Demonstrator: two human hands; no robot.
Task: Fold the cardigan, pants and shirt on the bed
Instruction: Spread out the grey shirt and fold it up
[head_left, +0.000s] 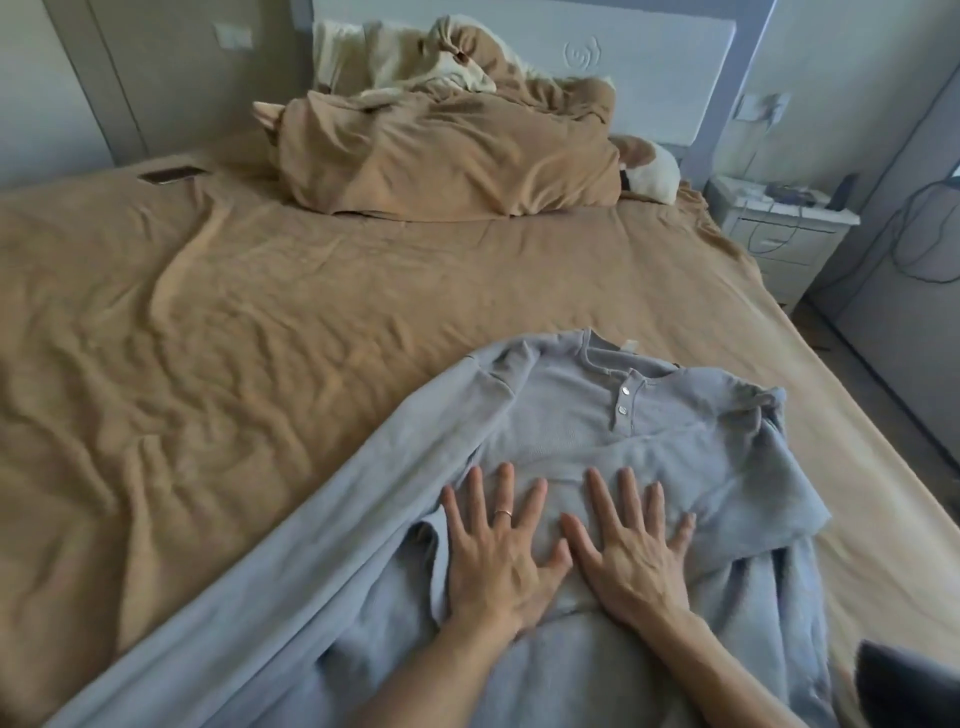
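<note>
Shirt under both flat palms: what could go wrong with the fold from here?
The long sleeve lies stretched far out to the side and may drag crooked when folded. Loose fabric is bunched beside the left hand and right hand, so pressing could set creases in the shirt.

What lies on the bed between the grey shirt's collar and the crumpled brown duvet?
Only bare, wrinkled brown sheet: in the head view nothing rests between the grey shirt and the duvet.

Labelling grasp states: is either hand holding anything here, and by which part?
Nothing is held. Left hand and right hand lie flat, fingers spread, pressing the middle of the grey-blue knitted button-neck shirt.
</note>
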